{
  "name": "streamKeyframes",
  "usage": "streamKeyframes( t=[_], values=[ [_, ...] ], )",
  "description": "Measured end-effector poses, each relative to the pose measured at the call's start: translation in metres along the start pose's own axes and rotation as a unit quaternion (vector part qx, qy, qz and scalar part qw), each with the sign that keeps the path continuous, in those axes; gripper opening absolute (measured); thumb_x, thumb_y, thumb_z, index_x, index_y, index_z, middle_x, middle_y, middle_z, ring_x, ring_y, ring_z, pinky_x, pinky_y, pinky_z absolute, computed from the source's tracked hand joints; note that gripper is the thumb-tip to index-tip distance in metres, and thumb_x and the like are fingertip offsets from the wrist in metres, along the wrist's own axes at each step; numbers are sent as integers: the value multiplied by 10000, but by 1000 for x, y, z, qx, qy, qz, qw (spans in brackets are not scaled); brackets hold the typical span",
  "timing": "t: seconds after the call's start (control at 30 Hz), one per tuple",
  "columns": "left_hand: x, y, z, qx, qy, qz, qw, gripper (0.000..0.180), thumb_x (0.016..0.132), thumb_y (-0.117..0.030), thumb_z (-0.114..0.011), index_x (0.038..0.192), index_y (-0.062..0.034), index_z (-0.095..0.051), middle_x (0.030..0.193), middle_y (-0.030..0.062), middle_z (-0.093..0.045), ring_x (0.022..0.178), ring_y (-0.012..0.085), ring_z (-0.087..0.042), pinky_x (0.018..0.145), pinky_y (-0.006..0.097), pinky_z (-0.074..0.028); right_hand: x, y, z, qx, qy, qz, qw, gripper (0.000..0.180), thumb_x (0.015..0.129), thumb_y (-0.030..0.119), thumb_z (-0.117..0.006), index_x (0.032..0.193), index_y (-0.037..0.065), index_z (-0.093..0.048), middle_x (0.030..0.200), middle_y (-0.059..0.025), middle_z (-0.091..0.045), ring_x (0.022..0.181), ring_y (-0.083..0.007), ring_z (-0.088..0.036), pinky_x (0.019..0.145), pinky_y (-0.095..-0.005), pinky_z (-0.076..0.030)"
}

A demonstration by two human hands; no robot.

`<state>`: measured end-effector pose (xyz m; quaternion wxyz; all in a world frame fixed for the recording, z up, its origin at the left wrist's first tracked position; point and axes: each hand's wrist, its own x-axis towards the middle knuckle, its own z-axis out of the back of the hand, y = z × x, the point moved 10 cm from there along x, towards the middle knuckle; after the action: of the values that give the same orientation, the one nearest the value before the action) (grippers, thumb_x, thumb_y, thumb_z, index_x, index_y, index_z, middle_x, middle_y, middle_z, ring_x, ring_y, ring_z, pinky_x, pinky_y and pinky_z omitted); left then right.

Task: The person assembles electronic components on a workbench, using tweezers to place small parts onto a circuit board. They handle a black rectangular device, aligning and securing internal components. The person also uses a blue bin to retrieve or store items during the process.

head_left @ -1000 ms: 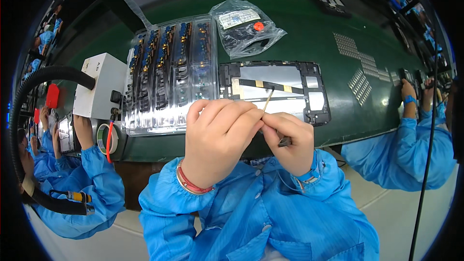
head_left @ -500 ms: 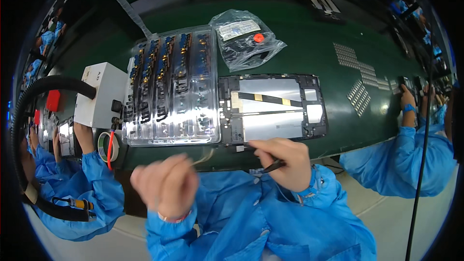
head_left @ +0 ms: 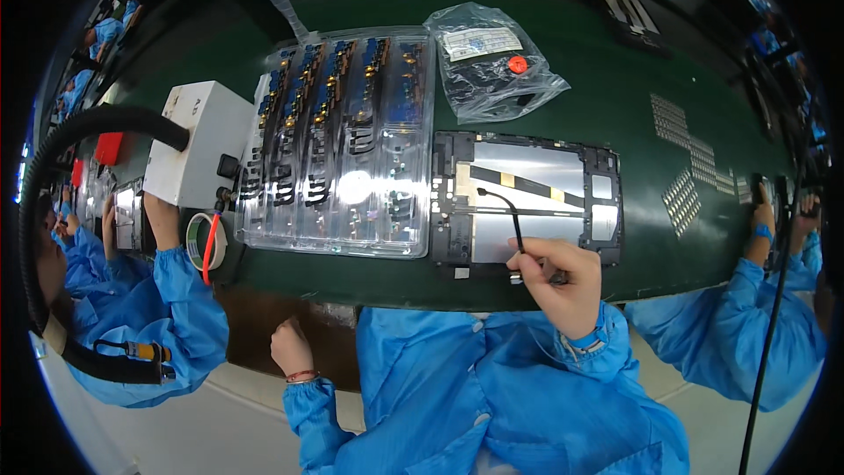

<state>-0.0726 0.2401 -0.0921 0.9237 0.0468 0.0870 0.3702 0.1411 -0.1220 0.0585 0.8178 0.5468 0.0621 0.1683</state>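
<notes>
The right hand (head_left: 563, 280) pinches a cable (head_left: 516, 218) over the frame (head_left: 549, 229), seemingly a positioning step calling for steady aim next; the left hand (head_left: 291, 348) is curled, any contents hidden.

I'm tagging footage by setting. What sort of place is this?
Probably an electronics assembly line: a tray of circuit parts, a flat device frame on a green bench, and matching blue coats worn along it.
</notes>
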Motion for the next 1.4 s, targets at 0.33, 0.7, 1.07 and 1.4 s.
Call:
streamKeyframes(
  t=[0.33,0.7,1.07,1.4],
  values=[
    [-44,-171,208,-517,-43,-330,789,222,708,67,-593,924,31,-622,833,157,-635,740,220,-635,641,265,-500,-2,-1,-26,143,68,-7,987,188,731,-48,-556,899,-15,-632,713,-71,-654,448,-2,-441,403,-155,-313],
    [-41,-243,236,-562,-120,-409,709,327,684,43,-643,1004,-12,-604,868,138,-632,754,234,-632,610,274,-504,-9,24,-15,110,68,15,992,255,730,11,-635,982,9,-602,885,-118,-623,759,-166,-625,581,-227,-485],
    [-58,-243,248,-637,-132,-381,657,307,679,84,-628,975,7,-604,927,146,-625,783,240,-634,668,269,-504,1,50,12,86,-117,168,975,207,675,-34,-663,869,27,-630,766,-90,-614,617,-133,-558,472,-214,-405],
    [-61,-240,243,-631,-188,-348,668,174,669,55,-664,836,25,-622,822,144,-640,718,218,-637,626,257,-509,-12,70,11,-23,-185,245,952,227,635,-61,-668,851,-8,-621,772,-129,-610,687,-230,-617,579,-285,-501]
  ],
)
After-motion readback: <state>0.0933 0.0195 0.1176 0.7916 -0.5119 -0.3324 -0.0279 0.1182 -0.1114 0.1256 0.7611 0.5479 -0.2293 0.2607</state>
